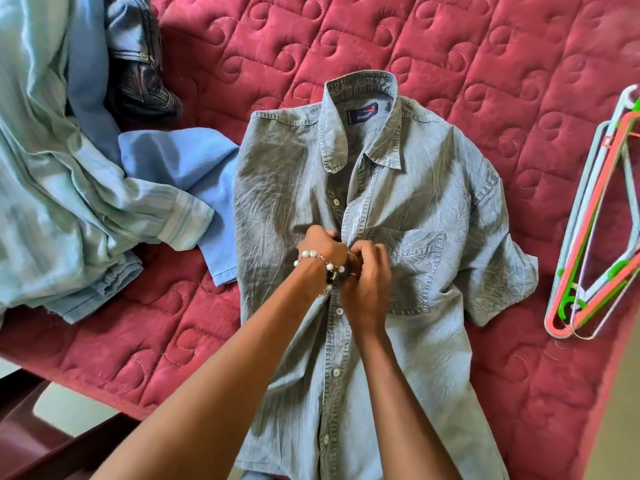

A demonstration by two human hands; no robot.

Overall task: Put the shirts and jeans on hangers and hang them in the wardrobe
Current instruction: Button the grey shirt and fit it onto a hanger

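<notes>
A grey-blue denim shirt point(412, 209) lies flat on the bed, collar at the top, chest pocket on the right side. My left hand point(320, 245), with a bead bracelet at the wrist, pinches the shirt's button placket at mid-chest. My right hand point(367, 282) pinches the same placket right beside it, fingers curled over the fabric. The button between them is hidden. Buttons below the hands look fastened; the placket above them is open. Several plastic hangers point(595, 237), pale blue, coral and green, lie stacked at the right.
A red quilted bedspread point(450, 64) covers the bed. At the left lies a pile of light blue shirts point(69, 188) with dark jeans point(138, 67) on top at the back. The bed's dark wooden edge point(41, 441) shows at lower left.
</notes>
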